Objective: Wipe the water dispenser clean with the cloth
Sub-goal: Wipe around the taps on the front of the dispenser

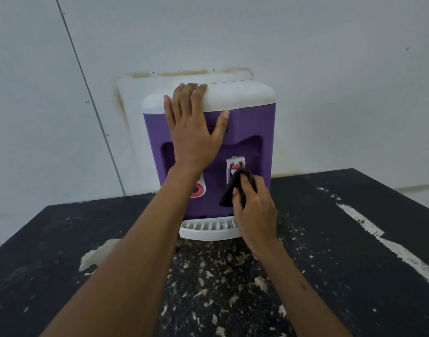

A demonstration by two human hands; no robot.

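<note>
A person's left hand (pixel 191 132) lies flat and spread on the front of a purple water dispenser (pixel 247 127) at the centre of the frame. The fingertips reach onto its white top (pixel 245 96) and the thumb points to the right. The hand and forearm cover much of the dispenser's left side. Of the left tap (pixel 198 190), only a white lower part with a red ring shows beside the wrist. A small dark feature under the thumb is too hidden to make out.

Lower right of centre, the right hand (pixel 254 215) has its fingers curled around a bunched black cloth (pixel 229 193) and presses it against the right tap (pixel 235 164). That tap's white housing and red piece show above the cloth, and the rest is covered. The same hand hides the right end of the white slotted drip tray (pixel 206 231) at the dispenser's foot. Both forearms are cut off by the bottom edge of the frame.

The dispenser stands at the far edge of a black bench (pixel 330 239), close to the wall. The bench top is worn, with pale flaked patches scattered in front of the tray and a broken white streak running down the right side. Its near part is cut off by the frame.

The wall (pixel 305 45) is pale grey. A thin seam slants down through the upper left, and brownish stains trace a rectangular outline behind the dispenser.
</note>
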